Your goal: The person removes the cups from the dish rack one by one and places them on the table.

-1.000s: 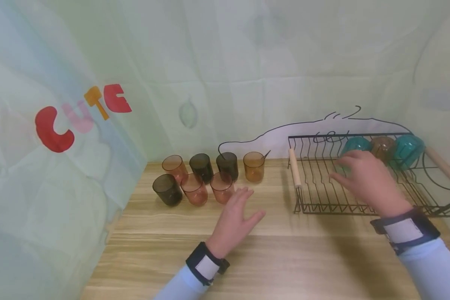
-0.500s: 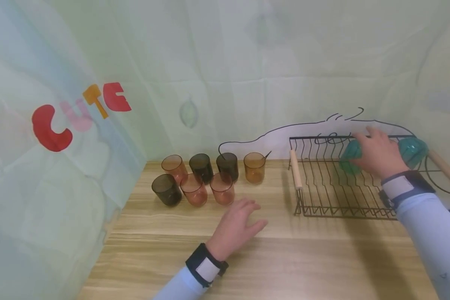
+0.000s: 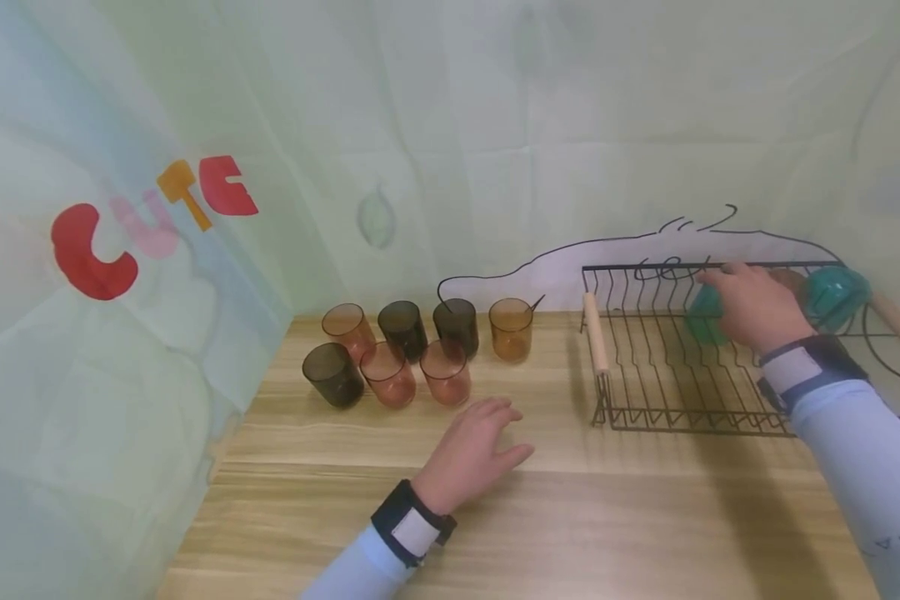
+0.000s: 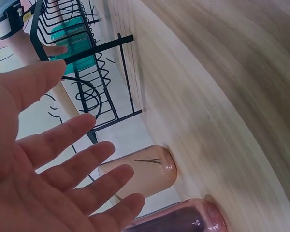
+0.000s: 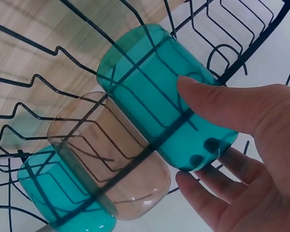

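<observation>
Dish rack (image 3: 622, 267): metal wire, wooden handles (image 3: 596, 333). In rack: glossy teal tumblers (image 5: 150, 96). Beneath rack: smooth wood-grain tabletop (image 3: 570, 508). Behind rack: creased matt cloth backdrop (image 3: 450, 200).

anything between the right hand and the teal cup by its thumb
Nothing visible: the right hand has its thumb against the teal cup and fingers at its base. The brown cup sits on the side away from the thumb. Wires of the rack show across the cup but don't keep the hand off.
</observation>
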Action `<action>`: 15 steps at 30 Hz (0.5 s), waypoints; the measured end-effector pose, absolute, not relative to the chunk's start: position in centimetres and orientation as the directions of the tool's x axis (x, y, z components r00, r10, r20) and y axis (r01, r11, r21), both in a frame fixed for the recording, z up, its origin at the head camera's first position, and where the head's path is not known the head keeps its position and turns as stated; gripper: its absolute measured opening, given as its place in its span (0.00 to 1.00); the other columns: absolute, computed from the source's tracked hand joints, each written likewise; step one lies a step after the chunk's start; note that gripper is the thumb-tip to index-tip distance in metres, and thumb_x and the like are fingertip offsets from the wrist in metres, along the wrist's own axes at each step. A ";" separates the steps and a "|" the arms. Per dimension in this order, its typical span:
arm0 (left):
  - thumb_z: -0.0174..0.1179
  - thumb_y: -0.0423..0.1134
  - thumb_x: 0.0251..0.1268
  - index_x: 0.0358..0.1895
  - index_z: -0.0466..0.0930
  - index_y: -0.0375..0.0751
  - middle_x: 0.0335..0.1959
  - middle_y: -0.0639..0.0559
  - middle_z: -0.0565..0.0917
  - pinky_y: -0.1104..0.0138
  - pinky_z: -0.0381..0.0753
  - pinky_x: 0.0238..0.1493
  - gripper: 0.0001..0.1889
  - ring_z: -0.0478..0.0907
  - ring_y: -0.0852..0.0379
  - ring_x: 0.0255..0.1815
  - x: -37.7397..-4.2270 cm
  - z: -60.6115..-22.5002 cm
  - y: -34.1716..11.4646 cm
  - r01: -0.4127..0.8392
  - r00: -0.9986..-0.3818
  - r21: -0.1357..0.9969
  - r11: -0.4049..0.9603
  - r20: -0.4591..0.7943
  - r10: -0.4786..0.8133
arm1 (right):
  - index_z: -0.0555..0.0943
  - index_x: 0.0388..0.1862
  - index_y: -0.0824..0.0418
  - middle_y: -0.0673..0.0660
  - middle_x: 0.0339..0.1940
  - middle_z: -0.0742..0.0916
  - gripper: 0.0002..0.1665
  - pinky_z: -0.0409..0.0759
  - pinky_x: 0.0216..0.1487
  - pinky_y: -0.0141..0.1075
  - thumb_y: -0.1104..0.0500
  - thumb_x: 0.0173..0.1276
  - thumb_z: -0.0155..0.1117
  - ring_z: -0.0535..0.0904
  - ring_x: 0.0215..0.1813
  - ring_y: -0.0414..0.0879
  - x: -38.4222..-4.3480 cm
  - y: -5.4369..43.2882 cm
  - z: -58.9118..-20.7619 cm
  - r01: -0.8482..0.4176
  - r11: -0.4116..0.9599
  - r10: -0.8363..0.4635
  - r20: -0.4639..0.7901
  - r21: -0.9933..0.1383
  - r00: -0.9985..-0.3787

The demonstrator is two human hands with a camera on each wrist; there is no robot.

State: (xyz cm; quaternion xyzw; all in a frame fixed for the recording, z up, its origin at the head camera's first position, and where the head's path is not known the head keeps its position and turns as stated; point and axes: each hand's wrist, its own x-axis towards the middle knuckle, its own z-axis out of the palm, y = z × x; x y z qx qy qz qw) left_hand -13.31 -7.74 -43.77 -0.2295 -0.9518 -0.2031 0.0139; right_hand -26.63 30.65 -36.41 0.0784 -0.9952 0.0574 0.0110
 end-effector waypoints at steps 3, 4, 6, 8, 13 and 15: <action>0.57 0.59 0.60 0.54 0.77 0.46 0.61 0.46 0.75 0.56 0.69 0.66 0.25 0.70 0.51 0.64 -13.3 -43.6 -7.7 0.443 -0.894 0.379 0.813 0.116 0.433 | 0.67 0.66 0.61 0.75 0.61 0.69 0.42 0.72 0.47 0.64 0.75 0.49 0.62 0.64 0.58 0.73 -26.2 30.8 -36.0 -0.163 0.977 -0.160 0.032 -0.134 -0.987; 0.57 0.59 0.60 0.54 0.77 0.46 0.61 0.46 0.75 0.56 0.69 0.65 0.25 0.70 0.51 0.64 -13.3 -43.6 -7.7 0.441 -0.895 0.382 0.812 0.115 0.432 | 0.67 0.66 0.60 0.74 0.61 0.70 0.42 0.72 0.46 0.64 0.74 0.49 0.63 0.65 0.58 0.72 -26.0 30.9 -35.8 -0.164 0.976 -0.161 0.029 -0.141 -0.987; 0.58 0.58 0.60 0.54 0.77 0.46 0.61 0.46 0.75 0.56 0.69 0.65 0.25 0.70 0.51 0.64 -13.3 -43.5 -7.6 0.437 -0.897 0.388 0.812 0.115 0.427 | 0.67 0.66 0.61 0.74 0.60 0.71 0.43 0.73 0.45 0.62 0.73 0.47 0.66 0.68 0.57 0.71 -25.6 31.0 -35.6 -0.165 0.975 -0.161 0.037 -0.151 -0.986; 0.59 0.57 0.60 0.55 0.76 0.46 0.60 0.47 0.76 0.57 0.70 0.64 0.25 0.71 0.52 0.63 -13.3 -43.4 -7.6 0.427 -0.901 0.403 0.810 0.115 0.418 | 0.68 0.65 0.61 0.73 0.59 0.73 0.43 0.74 0.45 0.62 0.71 0.46 0.68 0.70 0.55 0.70 -25.2 31.1 -35.3 -0.174 0.972 -0.167 0.058 -0.160 -0.984; 0.59 0.57 0.59 0.60 0.72 0.45 0.59 0.50 0.77 0.60 0.73 0.62 0.29 0.73 0.56 0.61 -13.4 -43.3 -7.8 0.380 -0.920 0.474 0.794 0.104 0.378 | 0.70 0.64 0.60 0.72 0.61 0.73 0.44 0.71 0.49 0.65 0.68 0.44 0.71 0.70 0.56 0.69 -24.1 30.9 -34.5 -0.192 0.964 -0.170 0.130 -0.183 -0.977; 0.58 0.58 0.60 0.62 0.70 0.45 0.60 0.50 0.76 0.60 0.73 0.62 0.30 0.72 0.56 0.62 -13.4 -43.2 -7.9 0.360 -0.927 0.503 0.786 0.099 0.361 | 0.70 0.64 0.59 0.72 0.62 0.73 0.44 0.69 0.50 0.66 0.67 0.44 0.72 0.68 0.57 0.70 -23.6 30.5 -34.0 -0.198 0.961 -0.170 0.154 -0.191 -0.973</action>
